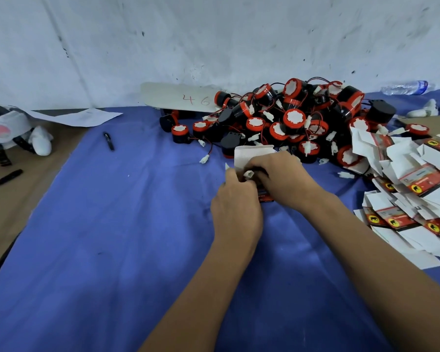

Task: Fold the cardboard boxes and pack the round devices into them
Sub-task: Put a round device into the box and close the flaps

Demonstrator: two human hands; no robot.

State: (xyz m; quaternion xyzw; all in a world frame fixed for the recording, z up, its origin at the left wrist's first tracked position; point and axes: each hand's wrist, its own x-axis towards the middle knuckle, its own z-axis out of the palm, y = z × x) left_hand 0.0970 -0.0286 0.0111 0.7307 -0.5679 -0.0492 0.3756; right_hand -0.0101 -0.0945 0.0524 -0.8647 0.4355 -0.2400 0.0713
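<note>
A small cardboard box (249,154), white inside with a red printed side, stands open on the blue cloth (112,237) at centre. My left hand (235,209) grips its near left side. My right hand (282,179) is closed over its opening, with a white wire connector (249,174) showing between the fingers; the device itself is hidden under my hands. Behind lies a heap of round black-and-red devices (295,118) with red wires and white plugs. Flat unfolded boxes (412,189) are piled at the right.
A black pen (109,141) lies on the cloth at the left. A cardboard strip marked "46" (178,97) leans by the wall. A water bottle (407,87) lies at the back right. Paper (81,117), a white headset (8,128) and another dark pen (3,179) sit at the far left.
</note>
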